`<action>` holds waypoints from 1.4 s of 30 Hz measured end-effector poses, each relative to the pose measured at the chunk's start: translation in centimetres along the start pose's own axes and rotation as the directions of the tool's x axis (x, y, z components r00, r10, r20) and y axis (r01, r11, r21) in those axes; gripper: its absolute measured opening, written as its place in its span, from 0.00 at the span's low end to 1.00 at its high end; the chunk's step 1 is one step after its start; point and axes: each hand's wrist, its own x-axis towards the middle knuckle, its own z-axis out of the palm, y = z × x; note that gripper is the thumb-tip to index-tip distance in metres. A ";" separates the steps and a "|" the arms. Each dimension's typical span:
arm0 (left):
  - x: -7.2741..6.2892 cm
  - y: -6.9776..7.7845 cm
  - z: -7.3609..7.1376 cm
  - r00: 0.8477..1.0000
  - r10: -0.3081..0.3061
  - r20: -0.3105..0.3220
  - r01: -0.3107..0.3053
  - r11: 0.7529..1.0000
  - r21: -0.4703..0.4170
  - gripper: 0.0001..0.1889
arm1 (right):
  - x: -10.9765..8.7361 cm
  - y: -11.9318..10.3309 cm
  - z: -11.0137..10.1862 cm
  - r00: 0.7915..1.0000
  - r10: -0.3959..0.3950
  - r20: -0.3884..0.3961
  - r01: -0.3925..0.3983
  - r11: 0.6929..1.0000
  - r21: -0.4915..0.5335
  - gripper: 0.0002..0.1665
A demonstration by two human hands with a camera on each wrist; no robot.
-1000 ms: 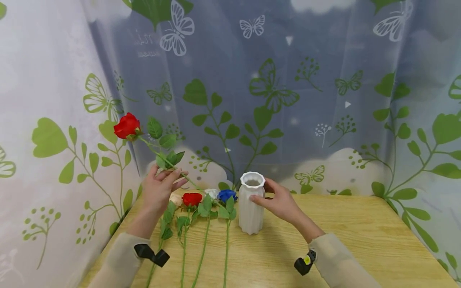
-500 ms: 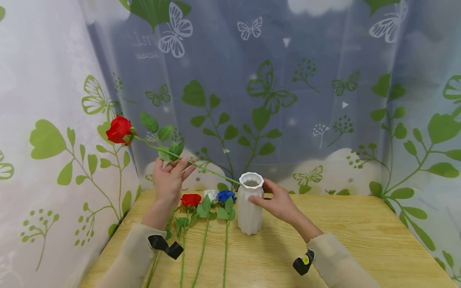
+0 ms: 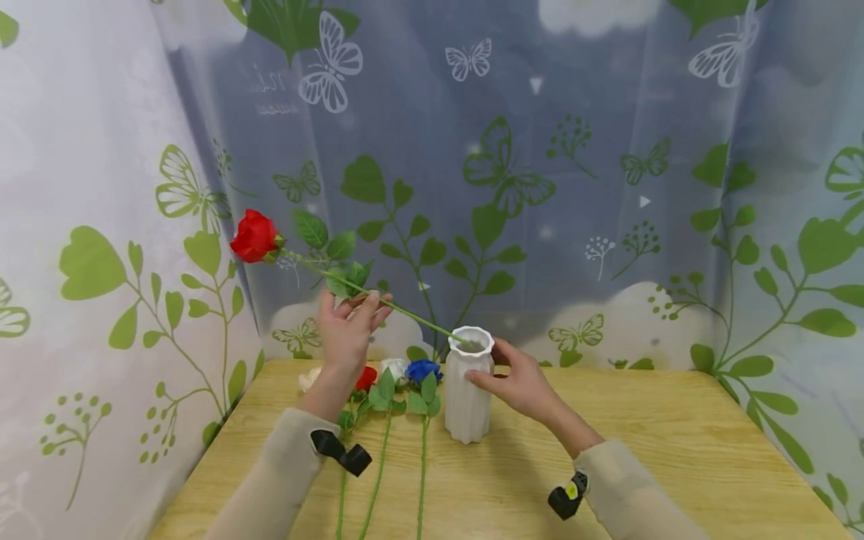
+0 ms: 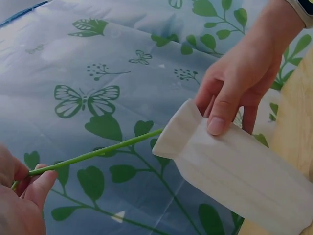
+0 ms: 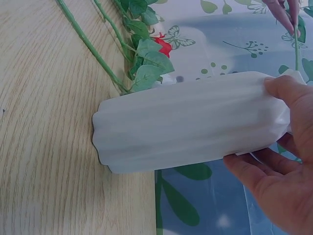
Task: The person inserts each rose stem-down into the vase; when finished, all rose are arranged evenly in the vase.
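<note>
My left hand [image 3: 347, 330] pinches the green stem of a red rose [image 3: 254, 236], held tilted with its bloom up to the left. The stem's lower end reaches into the mouth of a white fluted vase [image 3: 467, 401]. In the left wrist view the stem [image 4: 98, 152] runs from thumb and fingers to the vase rim. My right hand [image 3: 523, 379] grips the upright vase near its neck, thumb in front and fingers behind. The right wrist view shows the vase [image 5: 190, 122] standing on the table, with the right hand [image 5: 279, 152] around its upper part.
Left of the vase lie a blue rose [image 3: 423, 371], a white rose [image 3: 393, 369], another red rose [image 3: 367, 377] and a cream one [image 3: 309, 379], stems toward me. The wooden table [image 3: 641, 450] meets a printed curtain [image 3: 594, 90] at its back edge.
My left hand has moved right with the red rose, and its stem end has gone from left of the vase into the vase mouth. The right hand keeps holding the vase in place.
</note>
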 end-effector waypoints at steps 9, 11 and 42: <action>-0.5 -1.8 1.2 0.996 -0.035 0.076 0.033 0.999 0.031 0.24 | 0.0 0.0 0.0 1.000 0.003 -0.002 -0.003 1.000 -0.003 0.41; -0.6 -2.0 1.5 0.996 -0.032 0.089 0.029 0.999 0.033 0.22 | 0.0 -0.1 0.0 1.000 0.008 0.000 -0.008 1.000 -0.001 0.41; -0.3 -4.3 3.6 0.960 -0.028 0.279 -0.039 0.972 0.231 0.36 | 0.1 -0.2 0.1 1.000 0.007 -0.002 -0.007 1.000 -0.007 0.42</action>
